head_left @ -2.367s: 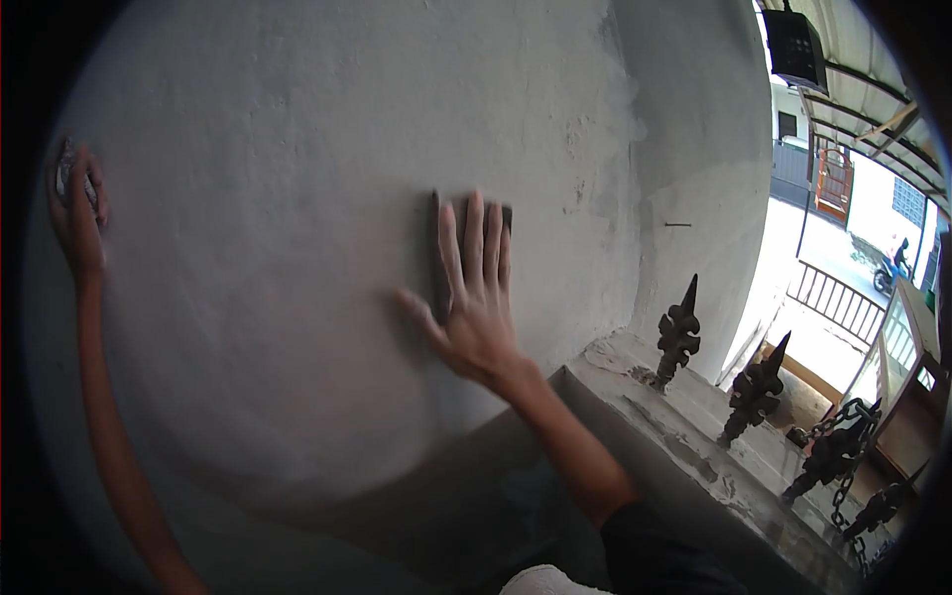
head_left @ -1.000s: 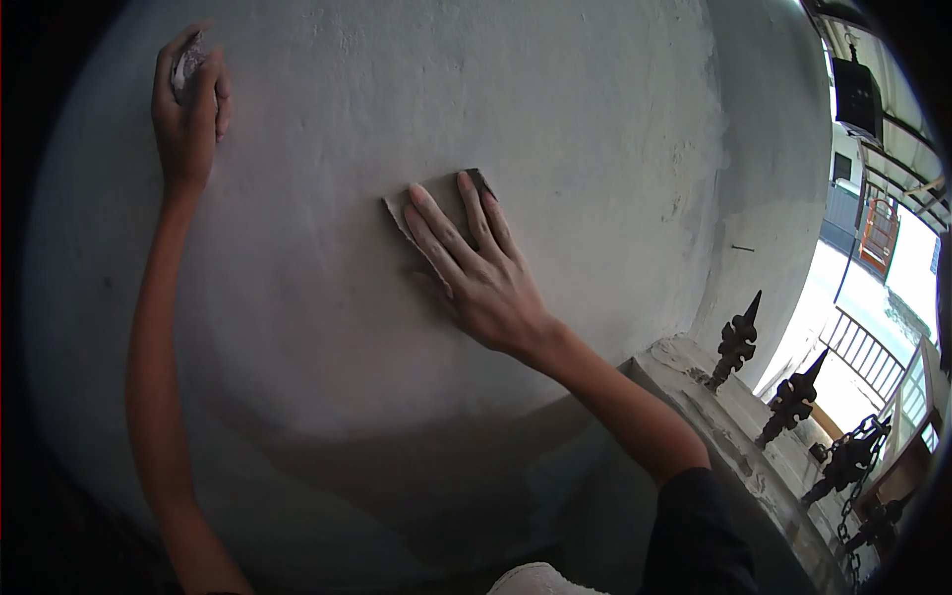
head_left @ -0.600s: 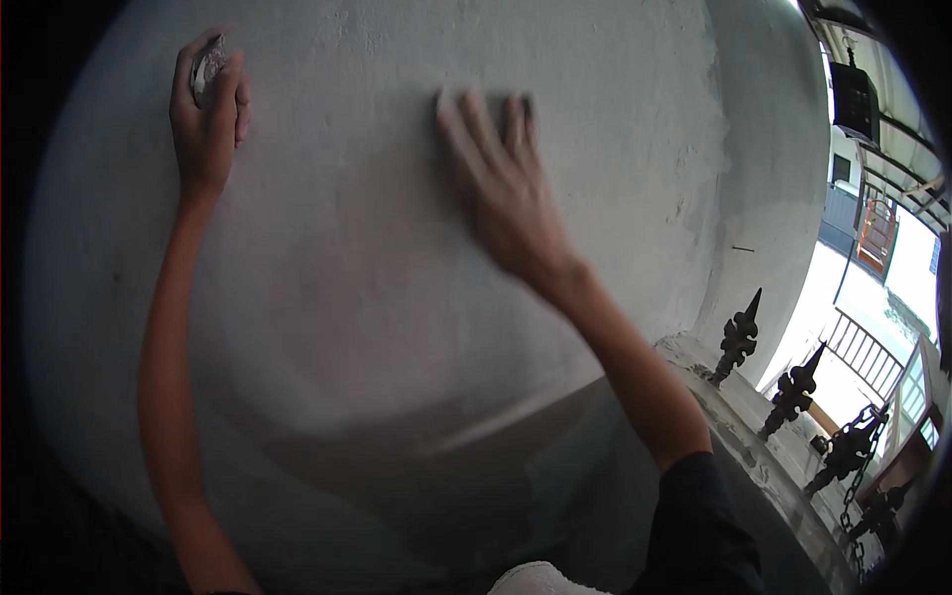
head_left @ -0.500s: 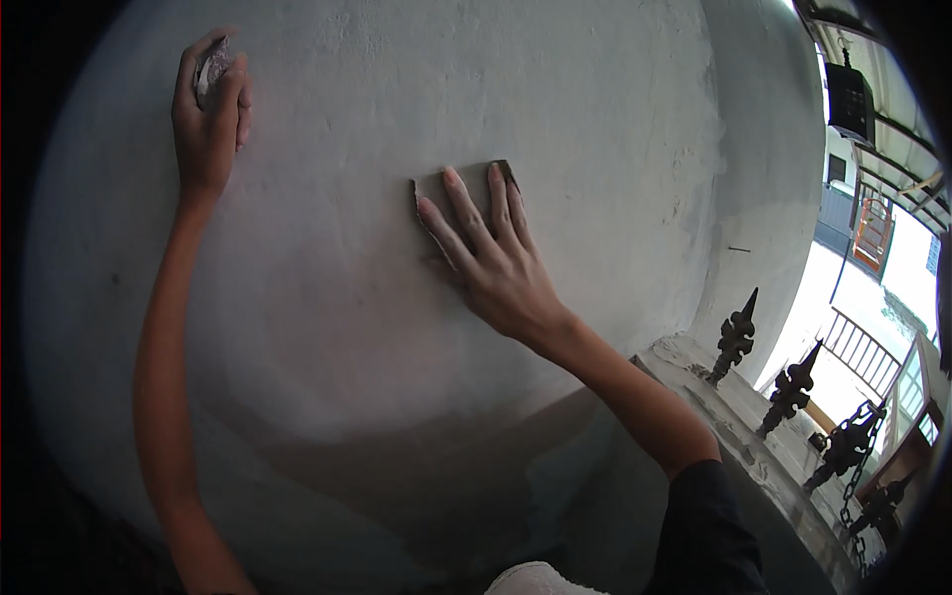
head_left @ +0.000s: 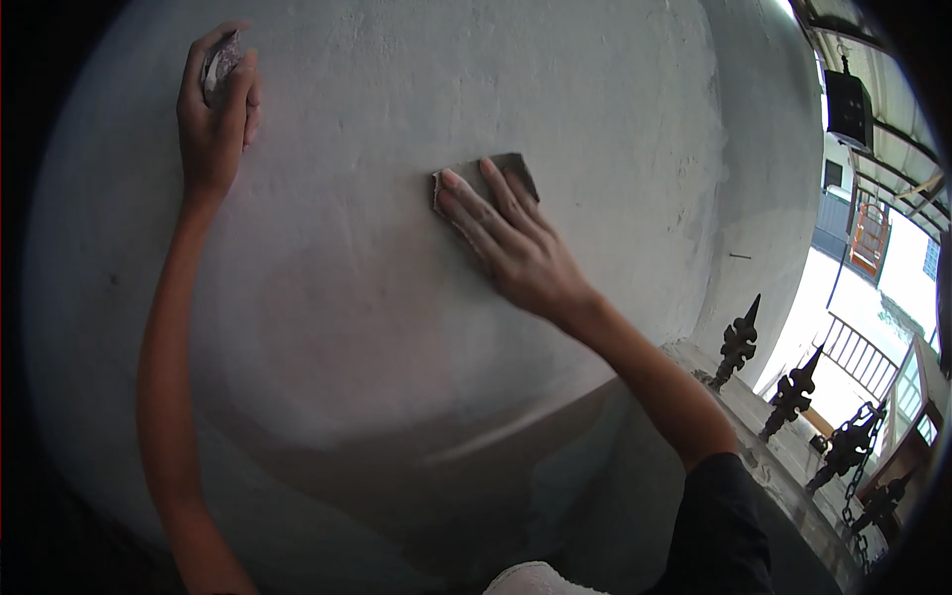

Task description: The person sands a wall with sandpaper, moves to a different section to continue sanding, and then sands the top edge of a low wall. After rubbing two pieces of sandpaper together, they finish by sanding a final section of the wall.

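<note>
With the right hand (head_left: 531,266), just off centre toward one o'clock, pressing a thin dark sheet (head_left: 515,169) against the grey wall (head_left: 347,188). Held flat, with fingers stretched long and slightly parted over the sheet, probably to spread the push and keep the backing snug to the plaster. Impossible to tell the thumb's grip from this side. Bare at its upper corner toward one o'clock, apparently from being larger than the spread of the fingertips.

At ten o'clock, with the left hand (head_left: 212,134) raised and curled around a crumpled, pale and purplish lump (head_left: 222,67), gripping between thumb and fingers. Kept well apart from the sheet, perhaps to leave room there; perhaps also braced near the wall for steadiness, though hard to confirm any contact.

Toward four o'clock, dark iron spikes (head_left: 739,342) standing up from a rough ledge (head_left: 762,464), with a chain (head_left: 850,504) looped around one farther along, likely for support. Just above three o'clock, a small nail (head_left: 740,257) sticking out of the wall. At two o'clock, a black box (head_left: 848,107) hanging beneath the roofing.
</note>
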`<action>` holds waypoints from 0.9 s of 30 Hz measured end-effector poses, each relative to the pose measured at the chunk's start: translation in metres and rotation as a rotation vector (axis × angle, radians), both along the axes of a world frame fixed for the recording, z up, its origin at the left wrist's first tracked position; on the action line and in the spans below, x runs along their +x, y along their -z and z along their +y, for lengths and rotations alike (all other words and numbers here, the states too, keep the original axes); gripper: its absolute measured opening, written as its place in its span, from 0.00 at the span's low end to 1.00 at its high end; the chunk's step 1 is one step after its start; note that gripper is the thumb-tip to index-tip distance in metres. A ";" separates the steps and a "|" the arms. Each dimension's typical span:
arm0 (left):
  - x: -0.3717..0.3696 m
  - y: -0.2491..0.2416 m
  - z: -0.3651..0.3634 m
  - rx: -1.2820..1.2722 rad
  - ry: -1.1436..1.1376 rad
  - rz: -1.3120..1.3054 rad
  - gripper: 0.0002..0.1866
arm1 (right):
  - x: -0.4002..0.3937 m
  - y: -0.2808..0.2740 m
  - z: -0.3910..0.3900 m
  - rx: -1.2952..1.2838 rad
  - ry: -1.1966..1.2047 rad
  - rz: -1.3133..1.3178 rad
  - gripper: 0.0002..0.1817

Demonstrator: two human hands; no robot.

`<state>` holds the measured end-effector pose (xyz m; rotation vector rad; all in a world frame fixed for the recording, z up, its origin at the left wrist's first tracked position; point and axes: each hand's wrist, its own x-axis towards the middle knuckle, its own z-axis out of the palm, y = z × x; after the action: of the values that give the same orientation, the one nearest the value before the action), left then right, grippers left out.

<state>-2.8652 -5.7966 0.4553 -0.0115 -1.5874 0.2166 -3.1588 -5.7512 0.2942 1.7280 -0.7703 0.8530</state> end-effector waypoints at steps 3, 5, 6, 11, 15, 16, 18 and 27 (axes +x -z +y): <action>0.000 -0.001 0.001 0.003 -0.004 -0.002 0.15 | -0.024 -0.046 -0.011 -0.172 0.091 0.027 0.29; 0.000 0.001 0.000 0.013 -0.003 0.012 0.15 | -0.026 -0.084 -0.008 -0.202 0.076 -0.146 0.29; 0.000 0.002 0.000 0.024 0.005 0.020 0.15 | -0.022 -0.081 -0.010 -0.195 0.074 -0.150 0.29; 0.001 0.003 0.003 0.018 0.022 0.025 0.14 | 0.018 -0.010 -0.016 -0.119 -0.031 -0.019 0.33; 0.002 0.004 0.003 0.043 -0.001 -0.018 0.14 | -0.004 0.002 -0.008 0.029 -0.096 0.192 0.36; 0.004 0.002 0.004 0.042 -0.020 -0.035 0.14 | -0.014 -0.019 -0.013 -0.068 -0.010 0.176 0.35; 0.002 0.002 0.009 0.076 -0.008 -0.028 0.12 | -0.028 -0.061 -0.014 -0.157 0.070 0.016 0.33; -0.028 0.161 0.113 0.574 0.835 -0.363 0.15 | 0.026 0.021 0.011 0.141 -0.155 0.057 0.35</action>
<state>-2.8927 -5.6835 0.2943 -0.2732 -1.8164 -0.9340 -3.1331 -5.7404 0.2728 1.9487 -0.6790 0.8666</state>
